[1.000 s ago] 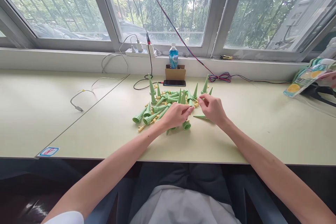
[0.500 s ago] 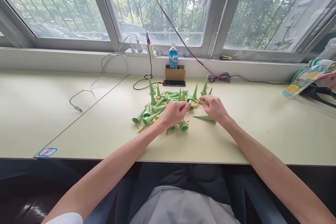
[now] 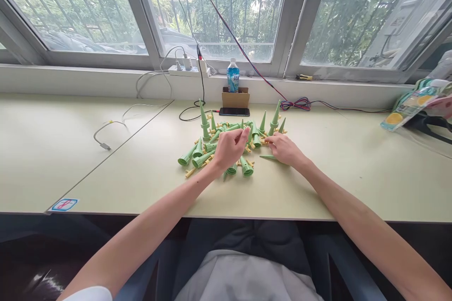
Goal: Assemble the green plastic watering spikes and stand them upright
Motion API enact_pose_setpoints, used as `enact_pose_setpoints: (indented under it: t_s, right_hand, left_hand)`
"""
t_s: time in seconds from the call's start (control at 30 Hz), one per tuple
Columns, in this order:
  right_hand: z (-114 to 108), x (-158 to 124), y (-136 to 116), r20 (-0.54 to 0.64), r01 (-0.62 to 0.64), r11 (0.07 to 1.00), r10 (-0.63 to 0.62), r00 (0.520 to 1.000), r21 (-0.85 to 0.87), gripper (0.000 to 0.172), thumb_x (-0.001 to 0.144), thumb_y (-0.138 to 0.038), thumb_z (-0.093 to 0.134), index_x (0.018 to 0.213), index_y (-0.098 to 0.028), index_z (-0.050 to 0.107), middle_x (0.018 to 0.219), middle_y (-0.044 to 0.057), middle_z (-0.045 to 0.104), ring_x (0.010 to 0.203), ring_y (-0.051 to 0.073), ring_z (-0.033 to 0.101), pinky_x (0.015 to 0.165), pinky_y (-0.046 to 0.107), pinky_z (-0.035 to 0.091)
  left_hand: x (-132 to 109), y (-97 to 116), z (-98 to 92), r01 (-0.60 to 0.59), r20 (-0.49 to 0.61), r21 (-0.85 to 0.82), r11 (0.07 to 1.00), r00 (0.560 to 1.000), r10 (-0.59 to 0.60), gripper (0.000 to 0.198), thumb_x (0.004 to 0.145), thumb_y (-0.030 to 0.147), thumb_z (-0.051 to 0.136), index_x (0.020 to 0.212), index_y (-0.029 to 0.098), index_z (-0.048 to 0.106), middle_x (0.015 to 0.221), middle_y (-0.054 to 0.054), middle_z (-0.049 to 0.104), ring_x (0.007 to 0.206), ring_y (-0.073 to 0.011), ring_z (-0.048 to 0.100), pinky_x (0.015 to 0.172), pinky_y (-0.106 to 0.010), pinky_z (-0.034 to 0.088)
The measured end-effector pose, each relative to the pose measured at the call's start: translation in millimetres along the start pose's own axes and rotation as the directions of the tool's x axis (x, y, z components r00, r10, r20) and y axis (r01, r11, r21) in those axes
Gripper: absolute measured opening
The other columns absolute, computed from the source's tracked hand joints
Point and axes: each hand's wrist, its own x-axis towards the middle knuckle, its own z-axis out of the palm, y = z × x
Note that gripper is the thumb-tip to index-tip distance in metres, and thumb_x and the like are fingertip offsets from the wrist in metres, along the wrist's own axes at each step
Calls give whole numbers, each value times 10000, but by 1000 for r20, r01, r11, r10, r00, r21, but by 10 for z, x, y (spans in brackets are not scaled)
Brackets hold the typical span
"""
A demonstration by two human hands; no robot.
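A heap of green cone-shaped plastic watering spikes (image 3: 200,160) with small yellow valve pieces (image 3: 190,172) lies before me. My left hand (image 3: 230,148) is closed in a fist above the heap's middle, and a green spike (image 3: 250,136) shows at its fingers. The fist hides part of the heap. At the heap's right side, my right hand (image 3: 284,148) has its fingertips pinched at a small yellow valve (image 3: 264,141). Beneath that hand a green spike (image 3: 267,157) lies flat, partly covered. Two tall spikes (image 3: 274,120) stand upright at the back.
Behind the heap are a phone (image 3: 234,112), a cardboard box (image 3: 235,100) and a blue bottle (image 3: 233,76). A white cable (image 3: 105,146) lies on the left. To the right are bundled wires (image 3: 295,104), a clear package (image 3: 409,106) and black-handled scissors (image 3: 432,127).
My left hand has drawn back slightly left and tilted upward, its fist now more upright. My right hand has moved down and a little left, its fingertips lower at the heap's edge.
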Motion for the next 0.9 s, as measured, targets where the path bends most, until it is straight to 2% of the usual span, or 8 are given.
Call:
enact_pose_setpoints:
  t_s: [0.23,0.4,0.57,0.73,0.9]
  right_hand:
    - [-7,-4,-3,2,-69,997,69,998,-15,163,915,-173,480,942,-165,640,1007,133,642,950,234,592,778,310,416]
    - [-27,-13,-12,16,-128,991,128,992,-28,149,883,-140,487,930,-170,625,1039,125,670,963,233,584,766,305,413]
    - [-59,-31,-49,31,-176,983,177,984,-48,166,885,-147,470,944,-167,623,1038,107,679,975,227,581,760,295,409]
    - [-69,-43,-62,26,-199,978,201,979,-63,166,882,-162,481,944,-178,634,1034,98,680,956,220,584,727,287,402]
    - [-88,-49,-74,10,-191,980,192,981,-65,176,879,-159,469,883,-185,643,978,80,690,924,211,593,712,288,398]
  left_hand:
    - [18,28,-30,59,-87,-19,998,994,-60,439,949,463,477,610,184,493,490,28,459,445,-101,391,487,-268,328]
    - [30,56,-46,129,-123,-62,990,983,-136,246,918,390,540,793,179,536,748,-5,615,467,-73,448,483,-244,362]
    - [28,54,-50,194,-89,-47,980,976,-198,168,922,328,527,996,177,543,908,-34,642,470,-60,490,497,-237,401]
    - [20,20,-44,206,-35,4,978,978,-206,147,896,272,546,1008,179,554,954,-41,667,484,-62,502,506,-236,415]
    - [6,-7,-42,206,28,33,978,978,-207,202,865,308,590,1020,182,564,960,-38,686,523,-79,528,565,-256,456]
